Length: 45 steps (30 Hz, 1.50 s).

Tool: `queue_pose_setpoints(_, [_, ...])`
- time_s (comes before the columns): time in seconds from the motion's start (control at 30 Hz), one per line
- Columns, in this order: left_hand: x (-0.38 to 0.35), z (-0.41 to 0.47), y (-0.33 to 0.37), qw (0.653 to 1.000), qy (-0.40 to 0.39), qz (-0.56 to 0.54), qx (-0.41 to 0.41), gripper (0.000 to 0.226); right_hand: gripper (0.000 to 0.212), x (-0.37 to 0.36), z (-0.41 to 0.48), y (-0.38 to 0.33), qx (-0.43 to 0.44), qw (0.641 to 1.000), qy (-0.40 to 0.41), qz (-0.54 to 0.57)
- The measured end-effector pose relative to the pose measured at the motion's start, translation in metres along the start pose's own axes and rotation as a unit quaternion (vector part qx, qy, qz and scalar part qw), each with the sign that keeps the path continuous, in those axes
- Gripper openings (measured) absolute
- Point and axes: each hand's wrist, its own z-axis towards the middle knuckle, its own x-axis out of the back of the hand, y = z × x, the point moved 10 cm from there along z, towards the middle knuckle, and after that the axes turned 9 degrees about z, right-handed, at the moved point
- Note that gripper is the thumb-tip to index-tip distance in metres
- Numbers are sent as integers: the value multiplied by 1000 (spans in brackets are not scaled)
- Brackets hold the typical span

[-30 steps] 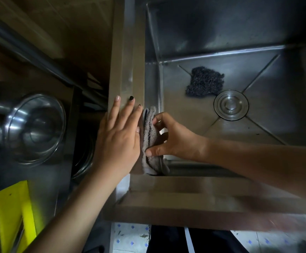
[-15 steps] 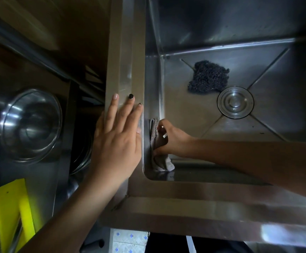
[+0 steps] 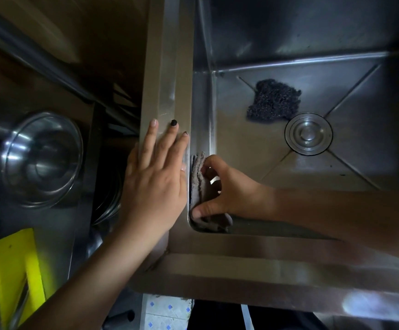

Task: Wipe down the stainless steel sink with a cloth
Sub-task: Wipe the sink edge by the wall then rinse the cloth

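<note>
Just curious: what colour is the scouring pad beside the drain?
The scouring pad is dark grey, nearly black; the head view shows it.

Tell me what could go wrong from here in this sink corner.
The cloth is bunched in the grip of the right hand, so it may miss the rounded corner of the sink. A wider sweep could push the scrubber onto the drain. The left hand, flat on the rim, might slip if the steel is wet.
</note>
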Motion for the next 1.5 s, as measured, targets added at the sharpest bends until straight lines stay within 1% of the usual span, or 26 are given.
queue_pose_setpoints(0.13, [1,1,-1,1000,4,-9,3,48,59,0,-5,-14,28,999,15,-19])
queue_pose_setpoints(0.3, [0,1,-2,1000,2,-13,2,48,62,-1,3,-5,27,999,12,-36])
queue_pose_setpoints(0.4, [0,-1,-2,1000,5,-15,0,47,66,3,15,18,-3,998,16,-65])
queue_pose_setpoints(0.5, [1,-1,-1,1000,14,-14,-2,47,72,5,29,53,-62,994,6,-94])
queue_pose_setpoints(0.63, [-1,0,-2,1000,8,-23,4,47,77,6,44,91,-88,985,-2,-151])
queue_pose_setpoints(0.77, [-2,-1,-3,1000,-1,-23,7,48,92,11,54,121,-126,977,6,-173])
queue_pose_setpoints(0.93, [-3,-1,-4,1000,2,-22,5,48,88,14,58,131,-136,976,20,-167])
queue_pose_setpoints(1.07, [-2,-2,-3,1000,-1,-23,8,48,85,12,51,119,-138,982,22,-128])
queue_pose_setpoints(1.2, [-3,-1,-2,1000,-2,-16,-1,47,85,7,32,73,-108,992,14,-69])
queue_pose_setpoints(1.23, [-3,-2,-3,1000,-4,-15,0,47,82,6,26,57,-91,994,12,-58])
queue_pose_setpoints(1.3, [-3,-2,-3,1000,-10,-15,4,47,68,3,11,26,-49,998,11,-34])
queue_pose_setpoints(1.37, [-3,-1,-3,1000,-21,-19,7,48,61,1,-1,3,-23,999,17,-23])
queue_pose_setpoints(1.43, [-3,0,-2,999,-28,-21,7,51,60,0,-6,-6,-15,999,27,-27])
queue_pose_setpoints(1.5, [-3,-1,-2,999,-28,-19,2,51,64,0,-6,-7,-17,999,29,-22])
